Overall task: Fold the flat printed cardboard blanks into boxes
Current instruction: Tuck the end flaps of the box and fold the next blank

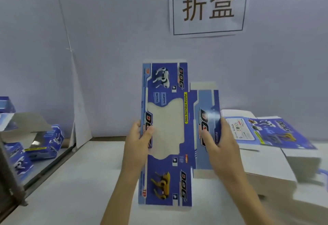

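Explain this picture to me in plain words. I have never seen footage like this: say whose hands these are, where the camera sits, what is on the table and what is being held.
There is no machine here. A person wears a camera on the head, so it looks down at their own hands. The left hand and right hand each grip one side edge of a flat blue printed cardboard blank, held upright above the white table. To the right lies a stack of more flat blanks. At the left edge sit already folded boxes. The wall sign carries two large characters.
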